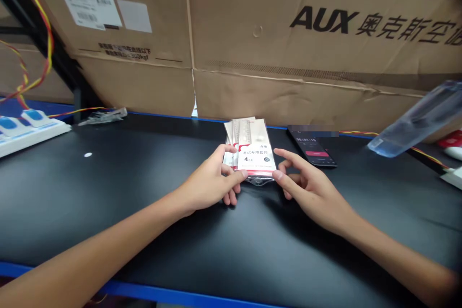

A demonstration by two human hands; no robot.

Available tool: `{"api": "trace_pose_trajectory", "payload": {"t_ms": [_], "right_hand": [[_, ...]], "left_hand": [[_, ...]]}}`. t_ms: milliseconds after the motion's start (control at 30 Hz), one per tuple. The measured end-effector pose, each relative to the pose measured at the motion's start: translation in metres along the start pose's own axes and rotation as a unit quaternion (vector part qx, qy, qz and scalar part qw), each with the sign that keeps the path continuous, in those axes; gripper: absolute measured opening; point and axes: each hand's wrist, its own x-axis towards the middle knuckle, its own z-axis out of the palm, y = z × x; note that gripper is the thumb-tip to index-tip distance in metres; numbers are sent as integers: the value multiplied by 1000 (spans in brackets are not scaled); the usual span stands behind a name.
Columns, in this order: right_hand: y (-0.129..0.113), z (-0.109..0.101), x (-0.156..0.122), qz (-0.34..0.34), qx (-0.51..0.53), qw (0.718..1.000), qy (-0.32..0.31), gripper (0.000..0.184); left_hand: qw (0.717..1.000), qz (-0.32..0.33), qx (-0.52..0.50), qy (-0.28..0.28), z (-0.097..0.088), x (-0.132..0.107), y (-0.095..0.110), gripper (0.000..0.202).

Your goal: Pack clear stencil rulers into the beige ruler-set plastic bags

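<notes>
A packet of rulers (257,156) with a white and red printed card sits at the middle of the black table, over other similar packets (230,130) fanned out to its left and behind. My left hand (215,173) is closed at the lower left of the top packet, its thumb pressing on the front and its index finger along the left side. Opposite it, my right hand (306,185) has thumb and index finger apart. Its thumb tip touches the lower right corner of the packet, while the index tip is close to the right edge. Its other fingers curl loosely.
Behind the black table (144,245) stands a large cardboard box (234,24). A phone (314,149) showing a timer lies right of the packets. Further right leans a clear plastic container (415,120). At left are a white power strip (36,132), crumpled clear plastic (104,116) and a white dot (88,155).
</notes>
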Motion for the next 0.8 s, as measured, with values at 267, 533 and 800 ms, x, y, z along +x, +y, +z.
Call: {"api": "trace_pose_trajectory", "payload": {"t_ms": [267,533,800], "right_hand": [[-7,-1,-11,-149,-110,981,-53,15],[-8,-3,-22,-249,-215,924,-194,26],[22,-39,-46,-331,-391,821,-252,80]], "left_hand": [[998,10,55,-19,1,-3,8,24],[853,332,399,-59,4,-26,-11,16],[802,293,518,-53,-46,-74,-35,56]]}}
